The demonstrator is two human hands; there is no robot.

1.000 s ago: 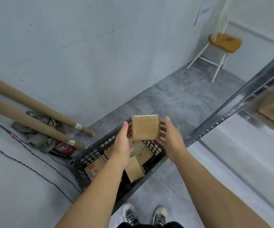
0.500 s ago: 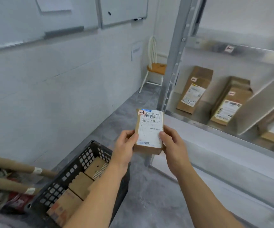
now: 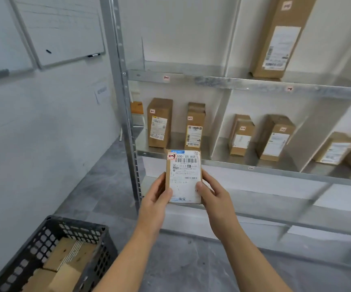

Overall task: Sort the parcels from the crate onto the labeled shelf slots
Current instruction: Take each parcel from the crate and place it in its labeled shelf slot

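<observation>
Now the grey metal shelf rack (image 3: 223, 84) stands before you, the black plastic lattice crate (image 3: 73, 223) low at your left. The small white-labelled brown cardboard parcel (image 3: 184, 180) is upright in front of the rack, its sides pinched between your left grip (image 3: 155, 199) and right grip (image 3: 214, 197).

Two bare forearms reach forward from the lower edge; the left hand (image 3: 154, 200) and right hand (image 3: 215, 199) grip opposite sides of a small cardboard parcel (image 3: 184, 182) held upright; each thumb lies on its labelled front, fingers wrapping its edges.
</observation>
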